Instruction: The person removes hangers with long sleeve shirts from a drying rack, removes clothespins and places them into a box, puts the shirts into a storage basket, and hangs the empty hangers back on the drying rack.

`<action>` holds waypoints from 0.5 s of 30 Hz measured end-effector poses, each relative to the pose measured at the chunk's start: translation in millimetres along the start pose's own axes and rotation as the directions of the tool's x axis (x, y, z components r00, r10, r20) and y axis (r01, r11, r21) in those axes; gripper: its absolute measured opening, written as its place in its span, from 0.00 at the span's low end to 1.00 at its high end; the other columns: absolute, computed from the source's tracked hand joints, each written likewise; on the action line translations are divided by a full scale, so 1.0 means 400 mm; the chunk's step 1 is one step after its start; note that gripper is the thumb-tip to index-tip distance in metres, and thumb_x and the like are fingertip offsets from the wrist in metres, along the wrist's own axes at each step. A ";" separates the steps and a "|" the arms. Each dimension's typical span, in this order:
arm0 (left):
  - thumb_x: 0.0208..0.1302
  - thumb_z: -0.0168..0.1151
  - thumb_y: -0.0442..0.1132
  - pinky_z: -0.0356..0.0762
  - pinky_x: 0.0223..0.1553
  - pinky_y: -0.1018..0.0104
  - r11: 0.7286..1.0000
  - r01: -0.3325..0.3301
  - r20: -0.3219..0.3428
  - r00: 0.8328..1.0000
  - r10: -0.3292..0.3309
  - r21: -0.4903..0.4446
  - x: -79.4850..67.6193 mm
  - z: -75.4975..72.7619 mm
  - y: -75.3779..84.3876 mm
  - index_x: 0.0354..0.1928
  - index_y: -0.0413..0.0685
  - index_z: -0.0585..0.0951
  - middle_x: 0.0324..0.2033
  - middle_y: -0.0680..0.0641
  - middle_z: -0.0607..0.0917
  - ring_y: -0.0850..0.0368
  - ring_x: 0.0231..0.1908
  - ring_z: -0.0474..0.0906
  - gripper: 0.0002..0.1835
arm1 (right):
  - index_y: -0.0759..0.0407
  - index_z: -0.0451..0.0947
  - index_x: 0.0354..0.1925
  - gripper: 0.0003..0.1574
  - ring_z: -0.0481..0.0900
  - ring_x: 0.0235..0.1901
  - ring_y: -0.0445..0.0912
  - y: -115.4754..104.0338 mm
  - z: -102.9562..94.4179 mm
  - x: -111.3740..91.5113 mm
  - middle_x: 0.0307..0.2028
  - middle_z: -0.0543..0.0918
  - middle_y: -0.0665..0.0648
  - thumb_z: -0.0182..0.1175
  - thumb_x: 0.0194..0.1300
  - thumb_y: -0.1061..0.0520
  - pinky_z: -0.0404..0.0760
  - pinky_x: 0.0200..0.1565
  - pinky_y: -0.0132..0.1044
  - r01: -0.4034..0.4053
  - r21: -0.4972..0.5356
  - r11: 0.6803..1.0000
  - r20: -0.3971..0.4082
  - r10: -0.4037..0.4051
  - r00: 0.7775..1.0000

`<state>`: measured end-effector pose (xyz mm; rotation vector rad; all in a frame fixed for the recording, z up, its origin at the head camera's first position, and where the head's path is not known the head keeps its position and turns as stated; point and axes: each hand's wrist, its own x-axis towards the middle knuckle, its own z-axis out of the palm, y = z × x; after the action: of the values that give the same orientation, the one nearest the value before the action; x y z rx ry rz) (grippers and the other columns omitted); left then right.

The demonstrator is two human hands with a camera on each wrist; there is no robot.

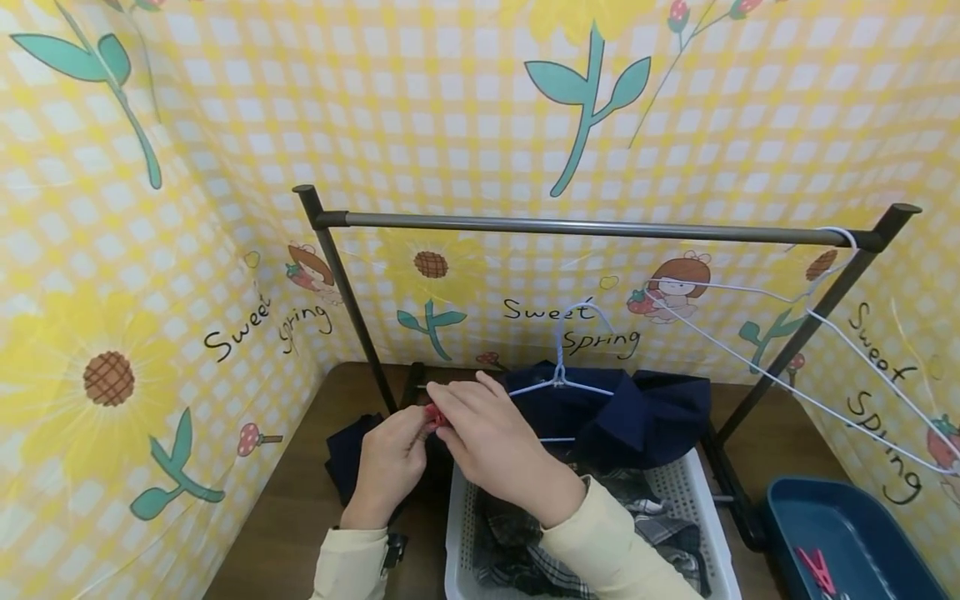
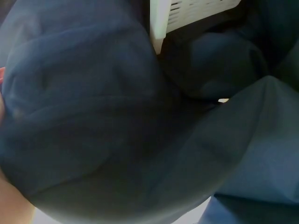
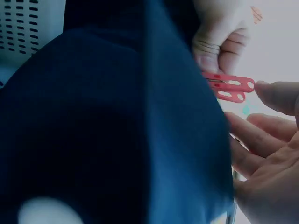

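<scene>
A navy garment (image 1: 667,417) lies draped over a light wire hanger (image 1: 592,387) above the basket; its cloth (image 3: 93,116) fills much of both wrist views. At the garment's left side, my left hand (image 1: 390,467) pinches the cloth between thumb and curled fingers. Right beside that pinch, a red clothespin (image 3: 231,85) sits at the cloth's edge, handles pointing outward. My right hand (image 1: 502,450) reaches across to it. In the right wrist view, the right thumb (image 3: 278,95) is at the tip of one handle, while the other fingers extend loosely below it.
A white perforated basket (image 1: 453,533) holds plaid clothes (image 1: 517,533). Behind stands a dark rack (image 1: 570,225), with an unloaded wire hanger (image 1: 720,333) hanging at its right end. Another pink-red clothespin (image 1: 816,571) lies in a teal tub (image 1: 847,500) at the right.
</scene>
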<state>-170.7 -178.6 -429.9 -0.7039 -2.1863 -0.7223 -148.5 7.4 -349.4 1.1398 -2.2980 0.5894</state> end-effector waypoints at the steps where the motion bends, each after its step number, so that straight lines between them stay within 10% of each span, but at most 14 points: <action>1: 0.65 0.58 0.36 0.73 0.23 0.64 1.000 -0.002 0.003 1.000 0.002 -0.003 0.000 0.002 0.002 0.32 0.48 0.79 0.25 0.53 0.79 0.60 0.22 0.72 0.03 | 0.61 0.69 0.62 0.30 0.73 0.53 0.46 0.001 0.005 0.001 0.50 0.79 0.53 0.62 0.63 0.58 0.56 0.64 0.50 -0.005 -0.031 0.999 0.014 0.006 1.000; 15: 0.65 0.55 0.34 0.65 0.19 0.69 1.000 -0.014 0.015 1.000 0.014 -0.003 -0.011 0.010 0.002 0.30 0.48 0.78 0.20 0.53 0.74 0.61 0.18 0.64 0.06 | 0.54 0.76 0.49 0.17 0.78 0.39 0.41 0.020 0.032 -0.001 0.37 0.80 0.47 0.64 0.62 0.55 0.61 0.60 0.54 -0.047 0.005 0.999 0.063 0.047 0.997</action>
<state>-169.5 -176.4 -435.4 -0.7276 -2.1925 -0.7158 -158.0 4.5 -360.7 1.1251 -2.3838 0.5865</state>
